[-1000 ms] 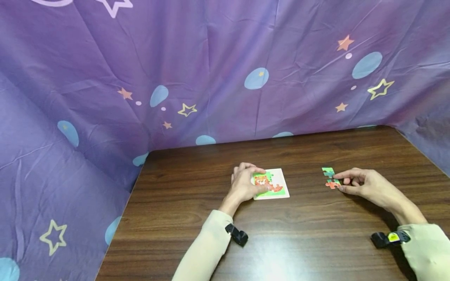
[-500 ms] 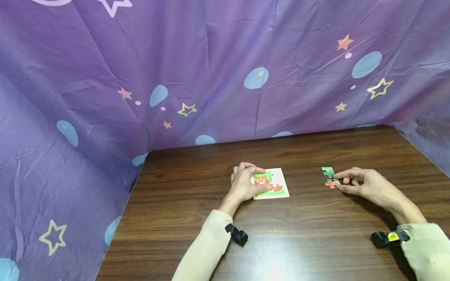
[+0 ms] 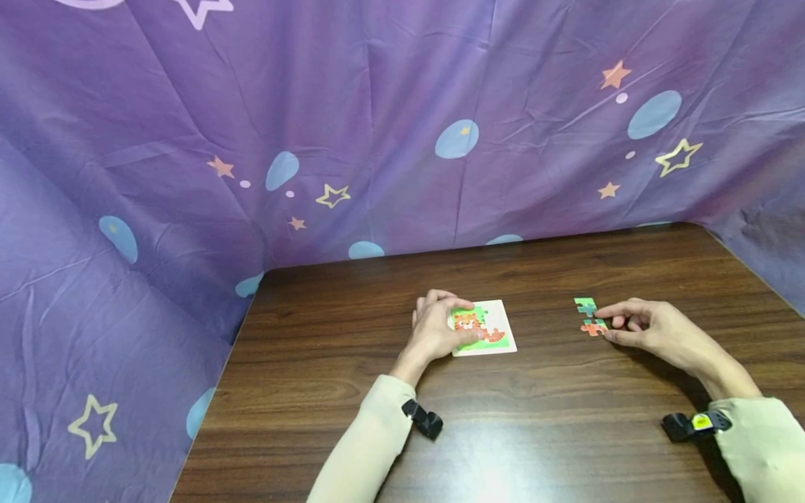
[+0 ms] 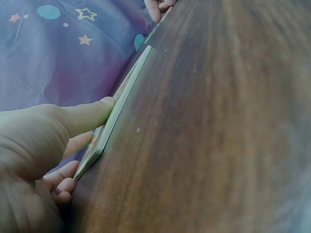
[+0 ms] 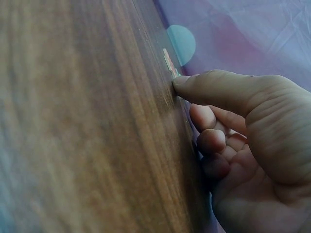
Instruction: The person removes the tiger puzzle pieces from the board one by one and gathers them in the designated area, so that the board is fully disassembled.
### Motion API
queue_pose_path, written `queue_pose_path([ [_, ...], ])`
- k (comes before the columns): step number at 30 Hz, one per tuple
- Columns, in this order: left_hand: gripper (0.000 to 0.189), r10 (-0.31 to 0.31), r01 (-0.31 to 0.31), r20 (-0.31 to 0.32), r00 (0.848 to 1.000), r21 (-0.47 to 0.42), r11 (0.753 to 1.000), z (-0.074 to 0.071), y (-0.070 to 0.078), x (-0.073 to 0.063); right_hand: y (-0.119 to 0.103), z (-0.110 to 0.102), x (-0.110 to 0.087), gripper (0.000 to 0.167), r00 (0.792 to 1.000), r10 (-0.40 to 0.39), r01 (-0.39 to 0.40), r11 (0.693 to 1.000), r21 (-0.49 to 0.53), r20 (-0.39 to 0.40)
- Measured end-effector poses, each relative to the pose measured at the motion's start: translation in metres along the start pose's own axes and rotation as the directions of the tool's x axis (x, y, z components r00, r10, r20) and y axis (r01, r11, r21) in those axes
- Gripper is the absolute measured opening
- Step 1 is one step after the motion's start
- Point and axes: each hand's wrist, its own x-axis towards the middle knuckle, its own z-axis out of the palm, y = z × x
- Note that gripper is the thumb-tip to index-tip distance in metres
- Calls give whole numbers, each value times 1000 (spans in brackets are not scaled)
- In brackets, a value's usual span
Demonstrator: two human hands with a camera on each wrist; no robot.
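Observation:
On the table lies a white-bordered puzzle board with part of a tiger picture fitted in it. My left hand holds its left side. In the left wrist view the thumb presses on the board's upper face, while other fingers curl at its edge. To the right, my right hand pinches an orange and green puzzle piece between thumb and forefinger. Just beyond it a green and teal puzzle piece lies near the forefinger's tip. The right wrist view shows the thumb tip against the piece's edge.
The dark wood-grain table runs back to a purple cloth printed with stars and blue ovals. Cloth also hangs along the left and right sides. Black wrist straps sit over the pale sleeves.

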Motion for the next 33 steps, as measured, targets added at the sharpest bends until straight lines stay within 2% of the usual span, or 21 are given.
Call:
queue_pose_path([
  [14, 55, 31, -32, -16, 999, -7, 999, 3, -1, 5, -2, -4, 0, 32, 1000, 29, -29, 999, 20, -6],
  [19, 55, 53, -53, -17, 998, -7, 999, 2, -1, 4, -6, -6, 1, 35, 997, 72, -71, 996, 59, -9],
  [24, 54, 30, -30, -11, 999, -10, 999, -3, 3, -1, -14, -1, 5, 42, 995, 98, -94, 988, 119, -27],
  [29, 52, 27, -27, -8, 1000, 22, 999, -6, 4, -5, -23, 4, 9, 47, 996, 55, -46, 991, 124, -68],
  [33, 53, 32, -32, -1, 999, -4, 999, -3, 2, -3, -33, 3, 13, 48, 994, 16, -3, 992, 124, -109],
])
